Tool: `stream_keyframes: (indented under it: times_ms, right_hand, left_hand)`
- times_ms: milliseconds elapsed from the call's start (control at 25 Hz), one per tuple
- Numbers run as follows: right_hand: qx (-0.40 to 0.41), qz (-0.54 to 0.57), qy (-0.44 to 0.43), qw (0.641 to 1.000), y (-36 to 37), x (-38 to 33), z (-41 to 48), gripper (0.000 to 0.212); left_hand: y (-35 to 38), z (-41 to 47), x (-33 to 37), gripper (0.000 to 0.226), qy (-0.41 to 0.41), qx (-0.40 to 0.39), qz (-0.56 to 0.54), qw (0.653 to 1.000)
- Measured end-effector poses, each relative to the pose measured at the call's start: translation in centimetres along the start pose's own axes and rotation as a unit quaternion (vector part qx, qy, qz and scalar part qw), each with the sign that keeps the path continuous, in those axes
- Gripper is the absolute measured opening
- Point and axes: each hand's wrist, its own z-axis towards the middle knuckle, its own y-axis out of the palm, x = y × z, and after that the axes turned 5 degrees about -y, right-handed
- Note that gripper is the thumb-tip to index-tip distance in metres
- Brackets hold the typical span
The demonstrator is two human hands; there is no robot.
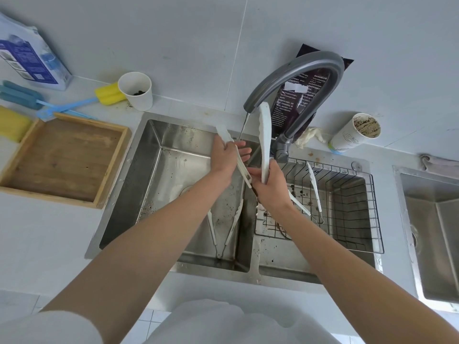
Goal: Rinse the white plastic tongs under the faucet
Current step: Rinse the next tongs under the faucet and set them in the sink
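White plastic tongs (264, 140) are spread open over the left sink basin (159, 175). My right hand (269, 187) grips them near the hinge. My left hand (227, 158) wraps around the left arm of the tongs, fingers under the thin water stream falling from the grey curved faucet (298, 70). The right arm of the tongs points up beside the spout. A second pair of white tongs (224, 227) lies on the left basin floor. A third pair (314, 192) rests in the wire rack (347, 207) in the right basin.
A wooden tray (62, 157) sits left of the sink, with sponge brushes (74, 105) and a paper cup (136, 90) behind it. A dark bag (293, 103), a crumpled cloth (309, 139) and a dirty paper cup (355, 135) stand behind the faucet. Another sink (434, 232) lies far right.
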Motion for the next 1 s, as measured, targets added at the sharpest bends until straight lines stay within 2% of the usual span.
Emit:
stream_keyframes:
  times_ms: [200,360,440,560,720,920,1000]
  right_hand:
    - [-0.02,0.142,0.099,0.985,2.2,1.4,-0.1,0.006]
    - [-0.004,0.251,0.164,0.954,3.3,1.2,0.2,0.011]
    - [0.01,0.291,0.162,0.943,3.2,0.4,0.7,0.015]
    - [0.014,0.286,0.138,0.948,3.1,-0.7,1.6,0.025]
    - [-0.014,0.24,0.142,0.96,3.6,0.6,0.7,0.02]
    - [-0.018,0.222,0.134,0.965,4.0,1.7,-0.7,0.015]
    - [-0.009,0.204,0.131,0.97,3.7,2.0,-0.9,0.016]
  left_hand:
    - [0.3,1.0,1.7,0.016,0.024,-0.019,-0.021,0.999]
    - [0.7,0.9,1.3,0.018,0.035,-0.011,0.009,0.999]
    - [0.8,0.4,0.4,0.017,0.042,-0.009,0.048,0.998]
    - [0.9,-0.6,-1.1,0.016,0.042,-0.013,0.09,0.995]
    - [0.6,0.3,-0.4,0.017,0.04,-0.013,0.081,0.996]
    - [0.7,1.4,1.4,0.026,0.075,0.012,0.112,0.991]
    - [0.9,1.5,2.2,0.022,0.113,0.018,0.126,0.985]
